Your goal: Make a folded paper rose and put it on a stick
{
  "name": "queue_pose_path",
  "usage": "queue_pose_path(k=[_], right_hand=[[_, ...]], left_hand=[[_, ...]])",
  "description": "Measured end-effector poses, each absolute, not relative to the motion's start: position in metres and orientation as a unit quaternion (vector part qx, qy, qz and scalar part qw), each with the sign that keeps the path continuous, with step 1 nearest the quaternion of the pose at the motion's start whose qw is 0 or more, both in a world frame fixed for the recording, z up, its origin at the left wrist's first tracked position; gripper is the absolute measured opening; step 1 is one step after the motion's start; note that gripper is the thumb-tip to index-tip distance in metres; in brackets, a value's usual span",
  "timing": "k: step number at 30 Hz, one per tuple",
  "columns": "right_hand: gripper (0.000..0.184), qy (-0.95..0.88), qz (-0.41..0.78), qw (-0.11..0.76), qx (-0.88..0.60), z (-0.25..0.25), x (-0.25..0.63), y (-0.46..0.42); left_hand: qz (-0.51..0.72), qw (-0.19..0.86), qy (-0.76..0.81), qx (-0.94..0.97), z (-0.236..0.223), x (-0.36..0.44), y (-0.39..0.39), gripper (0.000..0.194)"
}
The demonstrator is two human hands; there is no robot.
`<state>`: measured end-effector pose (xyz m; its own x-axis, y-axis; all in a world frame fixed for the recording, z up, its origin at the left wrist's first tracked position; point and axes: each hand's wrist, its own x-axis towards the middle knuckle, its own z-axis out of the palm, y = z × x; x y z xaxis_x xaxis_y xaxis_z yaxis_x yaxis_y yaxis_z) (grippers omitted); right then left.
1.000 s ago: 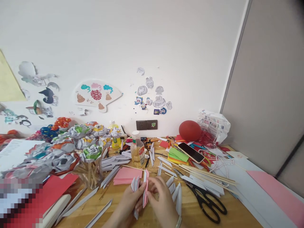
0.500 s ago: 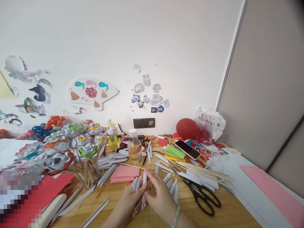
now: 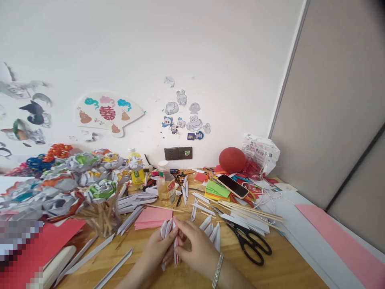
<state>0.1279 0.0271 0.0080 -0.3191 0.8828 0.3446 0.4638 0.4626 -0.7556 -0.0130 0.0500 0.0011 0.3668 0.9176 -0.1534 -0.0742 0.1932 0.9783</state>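
wooden tabletop (image 3: 288, 269), cluttered, white wall (image 3: 231, 72) behind, grey partition (image 3: 337, 96) at right | your left hand (image 3: 159, 248) grips folded paper strips (image 3: 164, 229) over the tabletop's near side | your right hand (image 3: 200, 243) pinches another folded strip (image 3: 176, 261) beside them | pink paper sheets (image 3: 152, 218) lie just beyond, black-handled scissors (image 3: 241, 238) to the right

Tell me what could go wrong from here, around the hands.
The left hand holds several folded white-and-pink paper strips bunched together; a loose grip might let some slip. Black-handled metal scissors lie to the right of the right hand, and a careless reach could brush them. The clear, white-capped bottle stands near the flat stack of pink paper; if bumped, it might topple onto it.
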Motion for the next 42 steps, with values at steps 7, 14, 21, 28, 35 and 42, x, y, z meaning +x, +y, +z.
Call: queue_pose_path(k=[7, 14, 21, 28, 35, 42], right_hand=[[0.068, -0.763, 0.279, 0.368, -0.453, 0.009, 0.125, 0.024], [0.046, -0.798, 0.187, 0.267, -0.508, 0.032, 0.169, 0.036], [0.021, -0.808, 0.048, 0.128, -0.573, 0.023, 0.197, 0.051], [0.015, -0.810, 0.034, 0.125, -0.572, 0.016, 0.187, 0.052], [0.013, -0.792, 0.034, 0.146, -0.592, 0.015, 0.181, 0.053], [0.012, -0.752, 0.069, 0.219, -0.618, 0.014, 0.178, 0.052]], left_hand=[[0.380, 0.621, 0.442, 0.524, 0.001, -0.011, 0.051, 0.062], [0.413, 0.580, 0.452, 0.537, 0.010, -0.020, 0.057, 0.060], [0.433, 0.607, 0.437, 0.503, 0.006, -0.023, 0.062, 0.061], [0.431, 0.648, 0.411, 0.475, 0.000, -0.024, 0.064, 0.058], [0.441, 0.650, 0.404, 0.468, -0.008, -0.025, 0.067, 0.059], [0.443, 0.637, 0.419, 0.472, -0.009, -0.025, 0.068, 0.058]])
